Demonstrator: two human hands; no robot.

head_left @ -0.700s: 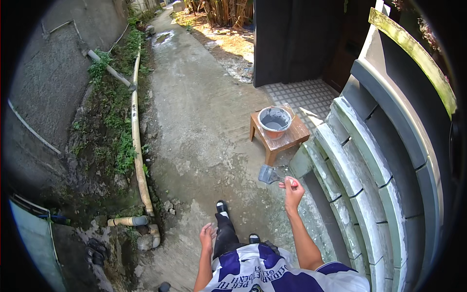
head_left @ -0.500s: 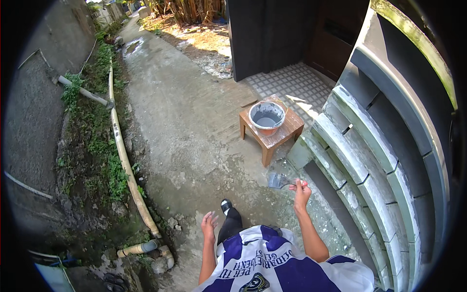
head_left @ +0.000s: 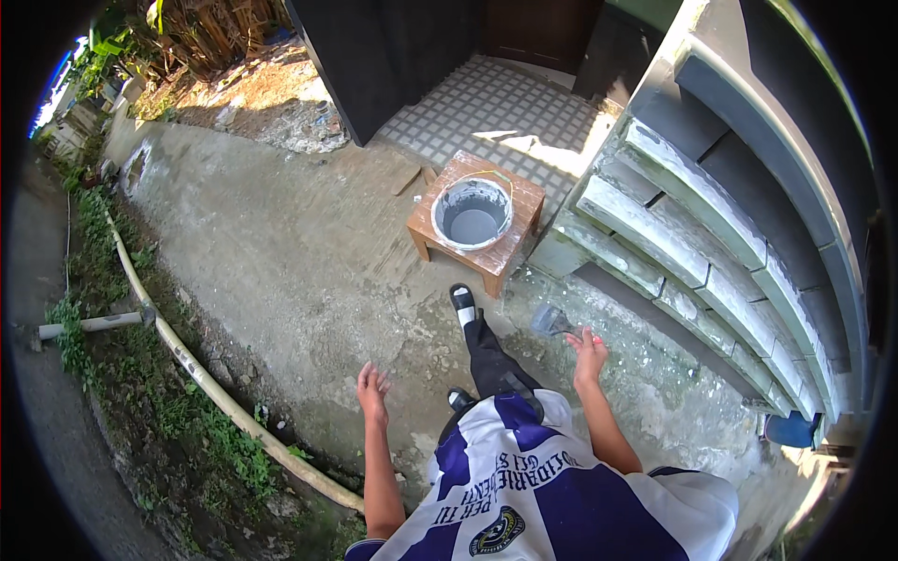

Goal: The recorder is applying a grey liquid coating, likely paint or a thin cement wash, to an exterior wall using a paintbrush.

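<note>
A wide paintbrush (head_left: 550, 321) with grey paint on its bristles is held in my right hand (head_left: 588, 357), its head pointing left above the concrete. My left hand (head_left: 373, 385) hangs over the path with loosely parted fingers and nothing in it. Ahead of both hands stands a small wooden stool (head_left: 447, 186). On its top sits a paint bucket (head_left: 472, 192) with a thin handle, partly filled with grey paint and smeared inside. The brush is apart from the bucket, off its near right side.
Stepped concrete ledges (head_left: 687, 257), partly painted, curve along the right. Behind the stool lies a tiled porch floor (head_left: 440, 107) beside a dark wall panel (head_left: 360, 65). A long pipe (head_left: 210, 383) and weeds border the path at left. A blue object (head_left: 790, 429) lies at lower right.
The view has swung right, and I have stepped closer to the stool and bucket. The brush stays in my right hand; my left hand remains free.
</note>
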